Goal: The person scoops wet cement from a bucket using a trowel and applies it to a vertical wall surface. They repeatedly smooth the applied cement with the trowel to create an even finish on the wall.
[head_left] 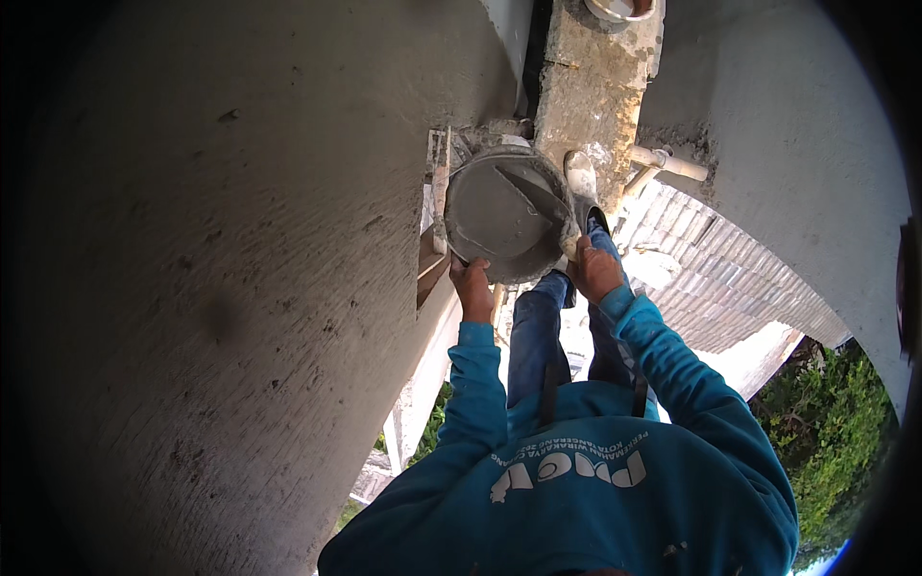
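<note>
Round basin (463, 230) of grey mix, held in two hands

Basin: one, dark, round, with a wet-looking grey mix (485, 206) inside. Position: in front of the person's body, between the plastered wall (240, 317) and a rough, narrow ledge (588, 106).

Left hand (473, 288): at the near left rim, thumb over the edge, fingers curled closed on the basin, their tips hidden beneath.

Right hand (597, 272): at the near right rim, fingers bent closed on the edge; whether they also gripped a handle could not be told.

Flat tool (533, 195): one, grey-coated, with a straight edge, lying in the mix toward the right side.

Clothing: teal sweatshirt (576, 490) with white print; blue jeans (536, 336); one pale, stained shoe (580, 175) on the ledge, just beside the basin.

Surroundings: a pale bucket (619, 10), partly cut off, at the ledge's far end; a pole (680, 165) right of the ledge; roof tiles (715, 259) below; green foliage (826, 432) at lower right.
</note>
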Demonstrator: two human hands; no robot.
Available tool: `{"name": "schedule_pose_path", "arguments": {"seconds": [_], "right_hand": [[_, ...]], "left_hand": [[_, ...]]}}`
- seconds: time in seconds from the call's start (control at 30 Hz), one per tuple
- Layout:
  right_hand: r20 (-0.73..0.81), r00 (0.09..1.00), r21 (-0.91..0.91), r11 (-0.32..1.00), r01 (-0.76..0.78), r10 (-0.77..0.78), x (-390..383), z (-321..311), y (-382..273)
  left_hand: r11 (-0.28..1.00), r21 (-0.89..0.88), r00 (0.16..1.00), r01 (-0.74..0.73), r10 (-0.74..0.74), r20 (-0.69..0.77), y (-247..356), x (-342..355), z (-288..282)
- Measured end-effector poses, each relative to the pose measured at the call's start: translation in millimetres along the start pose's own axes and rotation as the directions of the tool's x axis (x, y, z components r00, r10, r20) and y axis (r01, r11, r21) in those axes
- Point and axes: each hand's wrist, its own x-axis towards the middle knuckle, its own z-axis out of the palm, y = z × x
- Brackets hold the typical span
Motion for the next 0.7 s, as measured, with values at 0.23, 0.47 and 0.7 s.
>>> {"name": "schedule_pose_path", "arguments": {"seconds": [0.23,0.47,0.7], "right_hand": [[0.638,0.768,0.607,0.645,-0.464,-0.048,5,-94,-8],[0.361,0.933,0.869,0.368,-0.331,-0.012,-18,-192,-36],[-0.539,0.763,0.571,0.820,0.021,0.356,132,-131,-92]], "left_hand": [[0.995,0.104,0.996,0.008,-0.017,0.090,13,29,27],[0.996,-0.084,0.997,0.038,-0.043,-0.064,6,45,57],[0.998,-0.069,0.992,-0.001,-0.007,-0.124,-4,57,48]]}}
